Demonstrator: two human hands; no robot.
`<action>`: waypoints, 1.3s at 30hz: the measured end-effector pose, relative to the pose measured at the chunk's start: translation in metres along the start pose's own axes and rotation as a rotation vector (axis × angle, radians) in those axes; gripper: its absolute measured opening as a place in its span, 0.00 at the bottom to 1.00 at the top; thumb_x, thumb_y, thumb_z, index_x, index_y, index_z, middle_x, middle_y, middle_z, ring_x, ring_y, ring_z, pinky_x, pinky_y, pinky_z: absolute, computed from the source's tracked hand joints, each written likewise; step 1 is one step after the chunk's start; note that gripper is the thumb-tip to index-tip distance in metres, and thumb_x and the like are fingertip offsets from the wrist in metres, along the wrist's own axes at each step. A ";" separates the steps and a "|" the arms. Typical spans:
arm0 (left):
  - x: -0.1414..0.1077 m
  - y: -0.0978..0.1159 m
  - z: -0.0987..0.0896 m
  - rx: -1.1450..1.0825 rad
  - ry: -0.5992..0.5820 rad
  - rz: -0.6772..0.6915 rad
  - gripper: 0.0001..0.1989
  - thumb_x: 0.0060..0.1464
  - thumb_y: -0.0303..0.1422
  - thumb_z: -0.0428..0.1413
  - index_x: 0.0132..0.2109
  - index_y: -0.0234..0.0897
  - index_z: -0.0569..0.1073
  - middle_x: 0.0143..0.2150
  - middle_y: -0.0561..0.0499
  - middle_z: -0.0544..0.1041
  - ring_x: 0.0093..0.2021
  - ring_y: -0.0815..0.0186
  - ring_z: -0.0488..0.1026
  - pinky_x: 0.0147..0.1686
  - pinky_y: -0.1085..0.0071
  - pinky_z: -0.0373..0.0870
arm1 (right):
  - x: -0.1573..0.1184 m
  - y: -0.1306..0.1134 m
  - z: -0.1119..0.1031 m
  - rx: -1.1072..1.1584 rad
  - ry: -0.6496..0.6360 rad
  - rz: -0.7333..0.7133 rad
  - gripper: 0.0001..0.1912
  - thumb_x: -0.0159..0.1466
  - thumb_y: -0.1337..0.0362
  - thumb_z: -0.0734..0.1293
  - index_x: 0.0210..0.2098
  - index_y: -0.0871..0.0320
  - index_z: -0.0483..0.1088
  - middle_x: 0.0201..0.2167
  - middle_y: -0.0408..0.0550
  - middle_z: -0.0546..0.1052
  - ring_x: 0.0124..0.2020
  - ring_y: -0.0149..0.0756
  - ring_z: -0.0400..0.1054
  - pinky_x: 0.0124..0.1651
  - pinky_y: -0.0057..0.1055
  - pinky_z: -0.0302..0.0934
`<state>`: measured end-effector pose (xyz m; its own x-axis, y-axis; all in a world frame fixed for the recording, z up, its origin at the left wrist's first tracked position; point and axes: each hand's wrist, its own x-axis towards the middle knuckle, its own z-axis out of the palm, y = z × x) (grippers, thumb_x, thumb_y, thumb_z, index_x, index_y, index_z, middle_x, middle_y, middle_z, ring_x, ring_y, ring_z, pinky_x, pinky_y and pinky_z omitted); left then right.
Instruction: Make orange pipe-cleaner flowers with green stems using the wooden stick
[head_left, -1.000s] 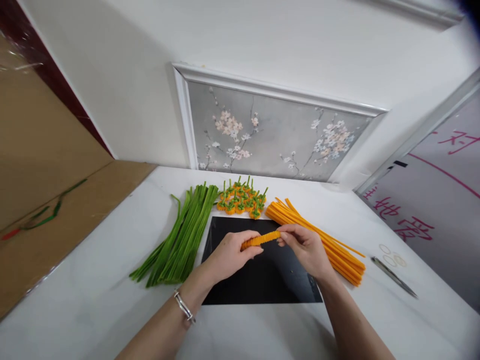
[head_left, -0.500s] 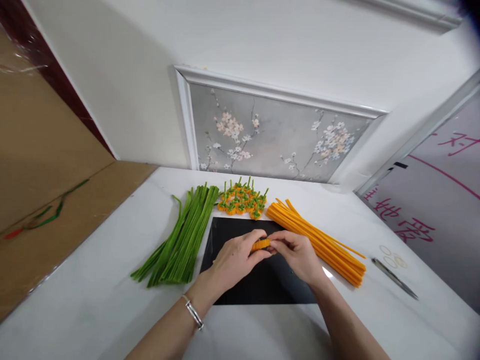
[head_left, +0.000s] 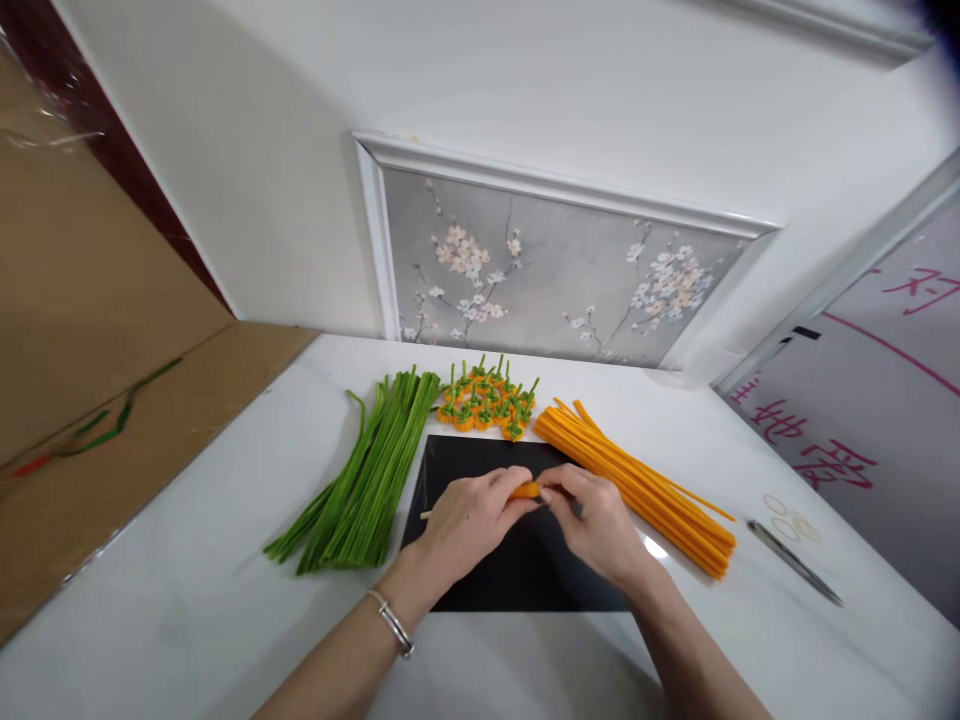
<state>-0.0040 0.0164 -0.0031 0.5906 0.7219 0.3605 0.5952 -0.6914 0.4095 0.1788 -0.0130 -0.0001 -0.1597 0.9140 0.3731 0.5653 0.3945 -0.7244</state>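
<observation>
Over a black mat (head_left: 487, 590), my left hand (head_left: 472, 515) is closed around a short orange coil of pipe cleaner (head_left: 526, 490). A thin pale stick (head_left: 426, 515) pokes out on the far side of this hand; most of it is hidden. My right hand (head_left: 596, 515) pinches at the right end of the coil, thumb and forefinger together; the exact bit gripped is too small to make out. Behind the mat stand several small orange pieces with green tops (head_left: 487, 400). Green pipe cleaners (head_left: 367, 480) lie to the left, orange pipe cleaners (head_left: 645, 490) to the right.
On the right of the white table (head_left: 187, 600) lie tweezers (head_left: 795, 562) and several pale rubber bands (head_left: 787, 517). A wall panel with painted blossoms (head_left: 555, 260) rises behind. Brown cardboard (head_left: 97, 300) borders the left side, and a board with red writing (head_left: 892, 360) the right.
My fingers have shifted slightly around the orange coil, and less of it shows now. The pale stick's end has come into sight beside my left hand. The view has moved a little.
</observation>
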 end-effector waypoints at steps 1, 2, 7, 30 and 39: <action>0.000 0.000 0.001 0.023 -0.015 -0.005 0.06 0.62 0.34 0.52 0.46 0.41 0.68 0.38 0.51 0.79 0.36 0.62 0.79 0.31 0.72 0.69 | 0.000 -0.001 0.002 -0.029 -0.006 -0.022 0.08 0.65 0.66 0.61 0.35 0.55 0.74 0.33 0.48 0.77 0.32 0.37 0.71 0.38 0.32 0.66; 0.000 0.000 0.002 0.049 -0.036 -0.013 0.06 0.62 0.34 0.52 0.46 0.40 0.68 0.37 0.51 0.79 0.35 0.61 0.79 0.30 0.72 0.69 | -0.001 -0.001 0.004 -0.034 -0.018 -0.034 0.08 0.64 0.67 0.61 0.35 0.55 0.73 0.32 0.48 0.77 0.32 0.37 0.71 0.38 0.32 0.65; -0.001 0.000 0.007 0.145 -0.090 -0.020 0.08 0.62 0.34 0.52 0.47 0.38 0.64 0.36 0.50 0.80 0.34 0.58 0.80 0.27 0.70 0.68 | -0.001 0.005 0.014 0.080 -0.056 0.075 0.08 0.63 0.67 0.62 0.33 0.55 0.73 0.31 0.46 0.77 0.31 0.37 0.71 0.35 0.31 0.65; 0.000 -0.001 0.000 0.005 -0.112 -0.065 0.07 0.59 0.30 0.50 0.34 0.40 0.70 0.27 0.56 0.73 0.26 0.68 0.69 0.26 0.73 0.55 | 0.003 0.011 -0.009 -0.043 -0.127 0.101 0.11 0.63 0.65 0.61 0.32 0.56 0.76 0.27 0.44 0.77 0.28 0.34 0.70 0.34 0.27 0.61; -0.001 -0.013 -0.001 -0.145 -0.134 -0.110 0.07 0.60 0.33 0.50 0.35 0.40 0.72 0.27 0.56 0.72 0.25 0.69 0.67 0.27 0.75 0.56 | 0.003 0.060 -0.047 0.017 -0.049 0.321 0.15 0.60 0.54 0.63 0.30 0.60 0.74 0.24 0.47 0.76 0.26 0.36 0.70 0.30 0.30 0.63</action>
<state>-0.0129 0.0248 -0.0081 0.5995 0.7759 0.1963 0.5810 -0.5906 0.5600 0.2509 0.0087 -0.0156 -0.0143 0.9953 0.0958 0.5798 0.0863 -0.8102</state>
